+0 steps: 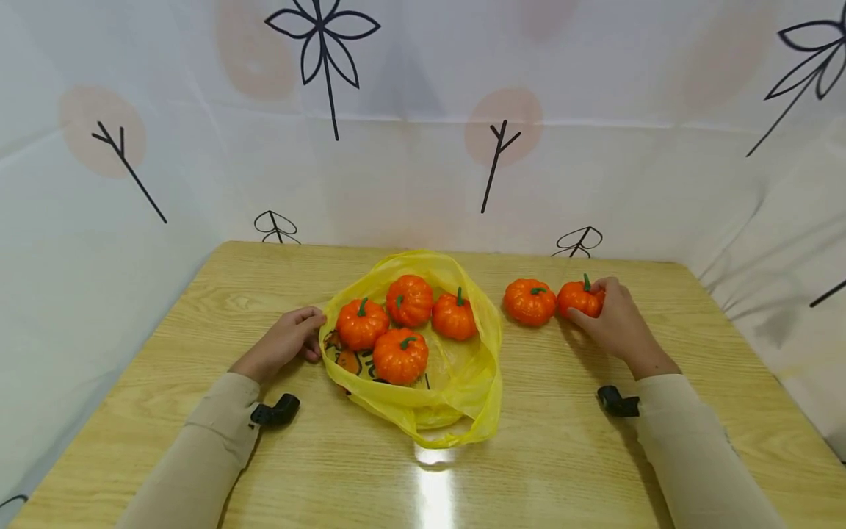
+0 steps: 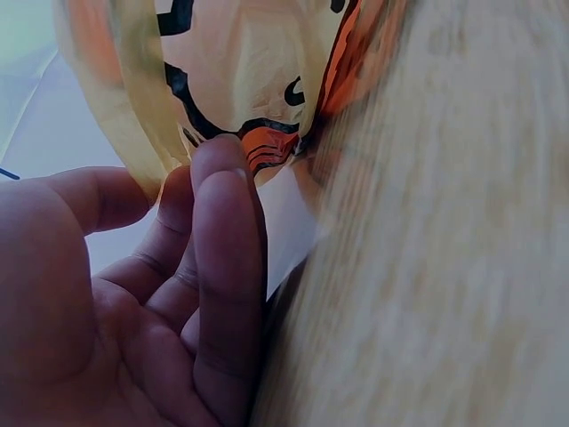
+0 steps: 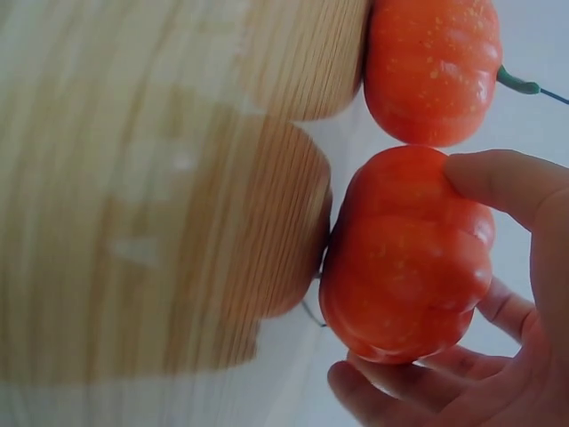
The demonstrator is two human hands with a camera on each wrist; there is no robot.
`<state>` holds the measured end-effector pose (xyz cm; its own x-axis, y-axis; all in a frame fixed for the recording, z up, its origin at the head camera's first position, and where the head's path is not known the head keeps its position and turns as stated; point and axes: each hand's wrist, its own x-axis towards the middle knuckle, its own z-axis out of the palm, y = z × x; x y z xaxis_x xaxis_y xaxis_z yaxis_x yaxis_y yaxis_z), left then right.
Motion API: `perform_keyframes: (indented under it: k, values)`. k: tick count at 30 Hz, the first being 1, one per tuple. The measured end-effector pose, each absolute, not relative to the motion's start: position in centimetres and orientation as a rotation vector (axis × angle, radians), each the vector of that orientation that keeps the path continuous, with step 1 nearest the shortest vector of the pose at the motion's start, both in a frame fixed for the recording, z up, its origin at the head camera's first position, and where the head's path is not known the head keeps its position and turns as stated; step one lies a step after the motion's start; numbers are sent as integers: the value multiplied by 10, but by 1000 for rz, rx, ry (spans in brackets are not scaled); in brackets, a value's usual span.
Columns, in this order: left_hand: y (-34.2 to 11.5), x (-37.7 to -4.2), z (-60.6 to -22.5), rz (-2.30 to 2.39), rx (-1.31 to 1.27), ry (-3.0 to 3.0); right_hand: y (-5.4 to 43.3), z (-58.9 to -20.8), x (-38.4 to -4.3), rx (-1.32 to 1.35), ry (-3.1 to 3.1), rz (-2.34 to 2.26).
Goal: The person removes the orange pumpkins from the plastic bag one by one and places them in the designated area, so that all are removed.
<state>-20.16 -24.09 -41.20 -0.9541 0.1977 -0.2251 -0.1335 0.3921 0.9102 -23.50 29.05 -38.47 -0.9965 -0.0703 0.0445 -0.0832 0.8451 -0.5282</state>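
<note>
A yellow plastic bag [image 1: 396, 402] lies on the table with its mouth spread wide. Inside it sit several small orange pumpkins [image 1: 400, 356] with green stems. At the bag's left edge, my left hand [image 1: 287, 338] pinches the rim between thumb and fingers; the left wrist view shows the thin film [image 2: 147, 133] caught there. Over on the right, my right hand [image 1: 617, 319] grips another orange pumpkin [image 1: 576, 300], thumb on one side and fingers round the other. In the right wrist view this pumpkin [image 3: 404, 258] is right at the table surface.
One more orange pumpkin [image 1: 530, 302] stands between the bag and the gripped pumpkin, close beside the latter. All of this is on a light wooden table [image 1: 548, 455]. Behind the table's far edge hangs a white cloth [image 1: 410, 176] printed with plant outlines.
</note>
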Motion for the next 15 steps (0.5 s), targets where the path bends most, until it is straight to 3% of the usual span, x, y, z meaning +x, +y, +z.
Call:
perform_keyframes:
  k: [15]
  values:
    - [-240,-202,-413,1591,38,2358,291,-384,-235,142,-3015,798]
